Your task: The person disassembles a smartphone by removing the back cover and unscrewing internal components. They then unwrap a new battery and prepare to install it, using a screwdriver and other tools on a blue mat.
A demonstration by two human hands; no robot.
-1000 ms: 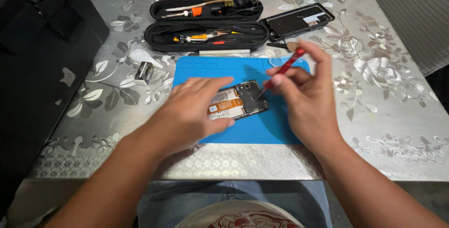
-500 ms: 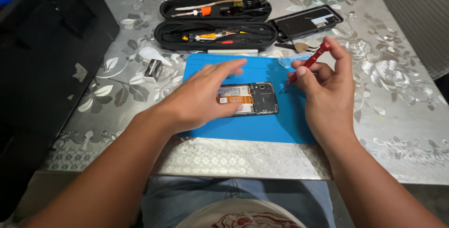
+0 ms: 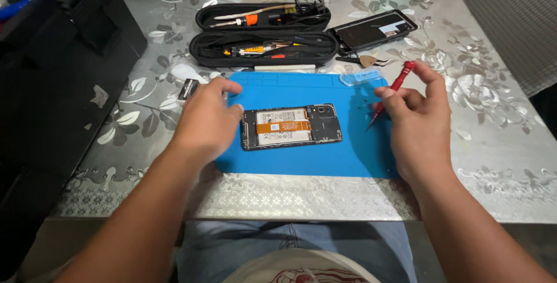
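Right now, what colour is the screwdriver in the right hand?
Red, with a thin dark metal tip. The head view shows the screwdriver in the right hand.

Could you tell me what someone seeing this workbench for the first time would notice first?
Most striking is the opened phone, back cover off and battery showing, lying in the middle of the bright blue mat. The left hand rests at its left end, while the right hand holds a red screwdriver tip-down over the mat to the phone's right. Behind the mat sits an open black tool case.
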